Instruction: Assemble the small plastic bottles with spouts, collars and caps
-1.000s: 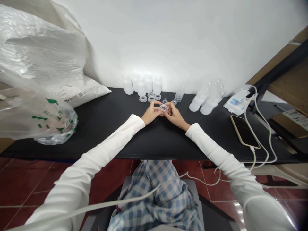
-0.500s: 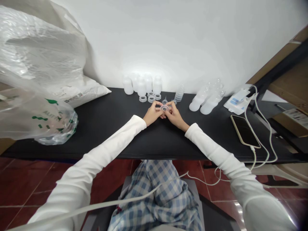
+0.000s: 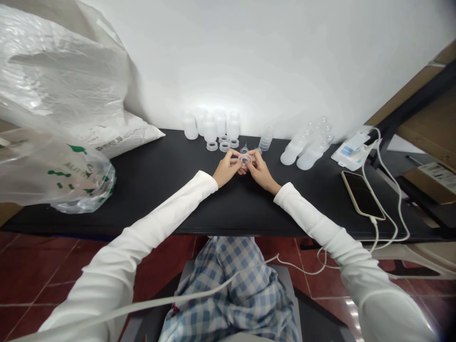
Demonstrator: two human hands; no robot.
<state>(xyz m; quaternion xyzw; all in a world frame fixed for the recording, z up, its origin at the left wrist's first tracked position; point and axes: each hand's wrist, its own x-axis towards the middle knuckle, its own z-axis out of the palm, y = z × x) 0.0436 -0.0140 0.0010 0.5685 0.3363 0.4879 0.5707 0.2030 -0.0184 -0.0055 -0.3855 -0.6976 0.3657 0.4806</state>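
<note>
Head view — left hand [image 3: 226, 168] and right hand [image 3: 261, 172] pinch a clear ring [image 3: 245, 159], apparently tilted further than before.

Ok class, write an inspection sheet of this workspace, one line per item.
Surface: black table.
Job's things: clear ring held between both hands; bottles and loose rings stand just beyond.
Clutter: plastic bag, white sack.
Hands: left hand and right hand pinch the ring.
Cables: white cable by the phone, trailing off the table.
Surroundings: white wall, red tile floor.
</note>
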